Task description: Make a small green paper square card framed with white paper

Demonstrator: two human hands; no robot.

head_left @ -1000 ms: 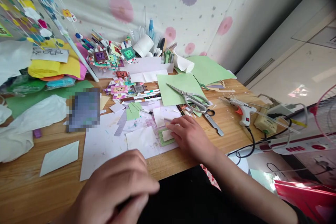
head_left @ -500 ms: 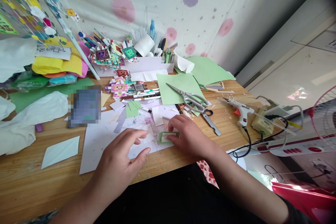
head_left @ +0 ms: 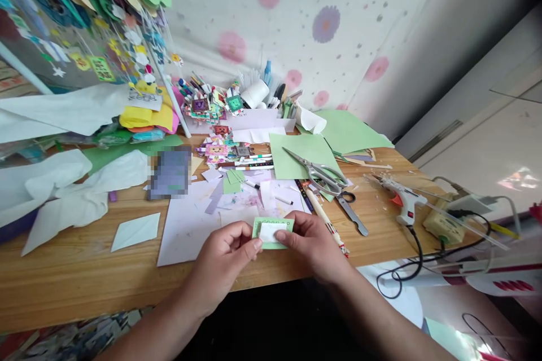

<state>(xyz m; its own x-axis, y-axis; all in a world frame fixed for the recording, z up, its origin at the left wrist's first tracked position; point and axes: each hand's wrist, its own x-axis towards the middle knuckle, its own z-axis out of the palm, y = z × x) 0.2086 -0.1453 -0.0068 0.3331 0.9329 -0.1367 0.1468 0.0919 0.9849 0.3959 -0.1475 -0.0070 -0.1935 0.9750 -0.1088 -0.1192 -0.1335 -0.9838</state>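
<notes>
Near the table's front edge, both hands hold a small green paper card with a white rectangle on its middle. My left hand pinches the card's left end between thumb and bent fingers. At the right end, my right hand grips it, the thumb lying over the white part. Under and behind the card spreads a large white sheet with coloured stains. A pen with a decorated end lies just beyond my right hand.
Silver scissors rest on a green sheet, beside a second, dark-handled pair. A white glue gun with its cable is at the right. White cloth or paper and a folded white piece lie left. Pens and paper figures sit behind.
The green card has come up from the table in my right hand, and my left hand, open before, has closed on its left end. The camera's view has shifted left.
</notes>
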